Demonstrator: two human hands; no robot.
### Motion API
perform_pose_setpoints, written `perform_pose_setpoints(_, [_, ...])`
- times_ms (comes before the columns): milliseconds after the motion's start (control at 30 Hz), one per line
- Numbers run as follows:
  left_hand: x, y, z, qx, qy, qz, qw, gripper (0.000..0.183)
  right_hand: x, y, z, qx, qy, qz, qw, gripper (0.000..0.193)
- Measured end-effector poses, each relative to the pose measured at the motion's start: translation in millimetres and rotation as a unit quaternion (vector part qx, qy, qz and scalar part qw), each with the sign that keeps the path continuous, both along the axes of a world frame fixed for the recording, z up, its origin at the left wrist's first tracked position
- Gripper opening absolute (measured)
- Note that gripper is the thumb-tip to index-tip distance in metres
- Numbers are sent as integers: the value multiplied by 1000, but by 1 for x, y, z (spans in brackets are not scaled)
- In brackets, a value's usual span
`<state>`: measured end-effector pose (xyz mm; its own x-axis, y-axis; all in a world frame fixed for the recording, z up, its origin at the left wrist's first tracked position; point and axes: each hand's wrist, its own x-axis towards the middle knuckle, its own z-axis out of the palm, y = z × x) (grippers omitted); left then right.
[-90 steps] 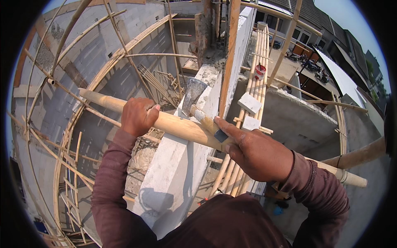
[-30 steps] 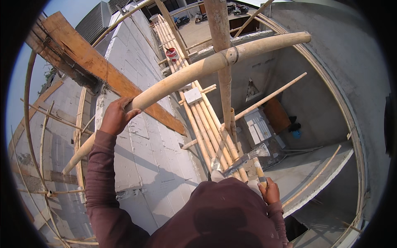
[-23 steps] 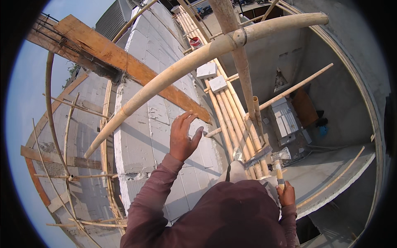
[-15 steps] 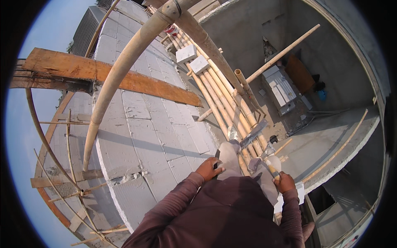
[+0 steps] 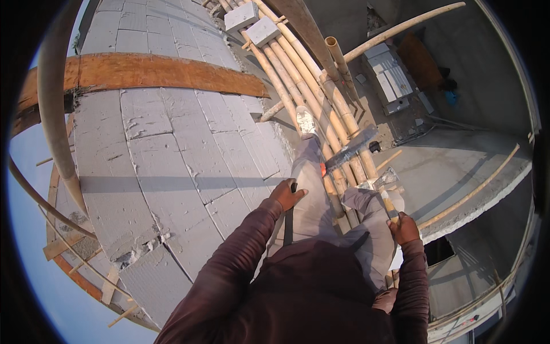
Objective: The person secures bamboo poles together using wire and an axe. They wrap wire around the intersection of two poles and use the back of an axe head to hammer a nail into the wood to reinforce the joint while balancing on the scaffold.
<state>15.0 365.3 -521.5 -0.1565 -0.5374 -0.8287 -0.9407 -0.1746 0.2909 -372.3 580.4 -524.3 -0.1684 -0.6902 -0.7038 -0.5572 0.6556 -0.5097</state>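
Note:
My left hand (image 5: 288,195), by my left thigh, is curled around a black strap (image 5: 289,223) that hangs down along the trouser leg. On the right, my right hand (image 5: 405,229) grips the pale wooden handle of a trowel-like tool (image 5: 386,180); its metal blade is smeared grey and points away from me. A handsaw (image 5: 350,150) with an orange part at its handle end lies across the bamboo poles (image 5: 303,80), just beyond my knees. My shoe (image 5: 306,120) rests on those poles.
At the left runs a pale block wall (image 5: 166,155), crossed by a wooden board (image 5: 172,71). Two white blocks (image 5: 263,31) sit on the poles ahead. An upright bamboo pole (image 5: 54,97) stands left. Far below, right, lies a stack of white blocks (image 5: 395,80).
My view has tilted and shifted, so the board and wall sit differently and more of my left leg and shoe shows. Both hands keep their grips.

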Motion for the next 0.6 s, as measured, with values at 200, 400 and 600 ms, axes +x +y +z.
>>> perform_pose_setpoints(200, [6,-42,-112,35,-65,35,997,103,8,-24,-6,151,-105,-127,975,29])
perform_pose_setpoints(400, [18,-73,-126,25,-45,87,995,89,40,-111,1,255,-159,-215,929,16])
perform_pose_setpoints(600, [38,-118,-118,32,1,163,986,84,44,-156,-14,320,-51,-41,945,29])
